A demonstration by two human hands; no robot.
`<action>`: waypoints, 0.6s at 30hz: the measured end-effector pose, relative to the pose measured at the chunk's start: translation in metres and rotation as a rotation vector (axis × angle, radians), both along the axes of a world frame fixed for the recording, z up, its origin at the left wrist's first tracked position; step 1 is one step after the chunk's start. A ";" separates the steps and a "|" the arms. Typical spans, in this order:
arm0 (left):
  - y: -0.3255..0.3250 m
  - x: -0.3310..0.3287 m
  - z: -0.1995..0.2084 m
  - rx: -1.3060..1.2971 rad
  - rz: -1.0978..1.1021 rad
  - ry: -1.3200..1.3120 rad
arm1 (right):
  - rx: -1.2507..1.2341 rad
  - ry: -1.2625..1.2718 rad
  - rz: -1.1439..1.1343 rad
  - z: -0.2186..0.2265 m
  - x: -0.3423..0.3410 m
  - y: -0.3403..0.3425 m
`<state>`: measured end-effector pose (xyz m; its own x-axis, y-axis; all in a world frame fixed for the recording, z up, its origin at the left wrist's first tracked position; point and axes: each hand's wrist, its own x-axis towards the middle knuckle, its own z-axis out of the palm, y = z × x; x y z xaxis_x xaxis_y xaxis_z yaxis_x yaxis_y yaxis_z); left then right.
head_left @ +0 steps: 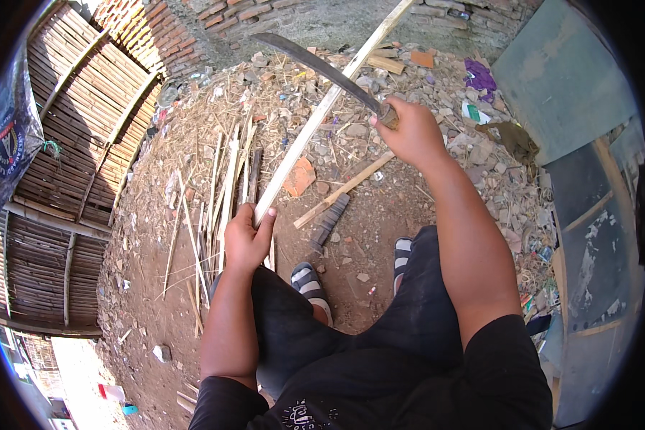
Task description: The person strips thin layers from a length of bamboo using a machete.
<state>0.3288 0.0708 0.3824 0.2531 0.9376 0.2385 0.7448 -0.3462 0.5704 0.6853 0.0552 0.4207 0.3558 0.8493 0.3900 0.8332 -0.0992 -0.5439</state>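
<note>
My left hand (248, 240) is closed around the near end of a long pale wooden strip (304, 137), which slants away from me toward the brick wall. In my right hand (413, 132) is the handle of a machete (315, 63) with a dark, curved blade. That blade points to the left and crosses the strip; whether they touch I cannot tell. On the ground below lie a shorter wooden stick (345, 188) and a dark, ridged object like a knife sheath (330, 221), between my sandalled feet and the strip.
Several split sticks (226, 190) lie left of my left hand. Rubble and straw cover the ground up to a brick wall (322, 29). A bamboo-slat panel (79, 122) stands at left, grey boards (562, 79) at right. A purple cloth (480, 79) and a broken tile (299, 177) lie about.
</note>
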 end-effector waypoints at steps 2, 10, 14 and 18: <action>0.001 0.000 -0.002 -0.023 0.003 -0.015 | 0.006 -0.071 0.145 -0.003 -0.011 -0.002; 0.002 -0.005 -0.004 -0.004 -0.002 0.004 | -0.098 -0.261 0.414 -0.003 -0.043 -0.006; 0.001 -0.002 0.002 -0.032 0.010 -0.002 | -0.088 -0.046 0.220 -0.007 -0.021 0.000; 0.003 -0.005 -0.004 -0.027 0.012 0.007 | -0.007 0.045 0.090 -0.008 -0.006 0.002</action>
<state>0.3237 0.0740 0.3788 0.2437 0.9465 0.2114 0.7526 -0.3220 0.5743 0.6796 0.0572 0.4124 0.2945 0.8813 0.3696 0.8137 -0.0284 -0.5806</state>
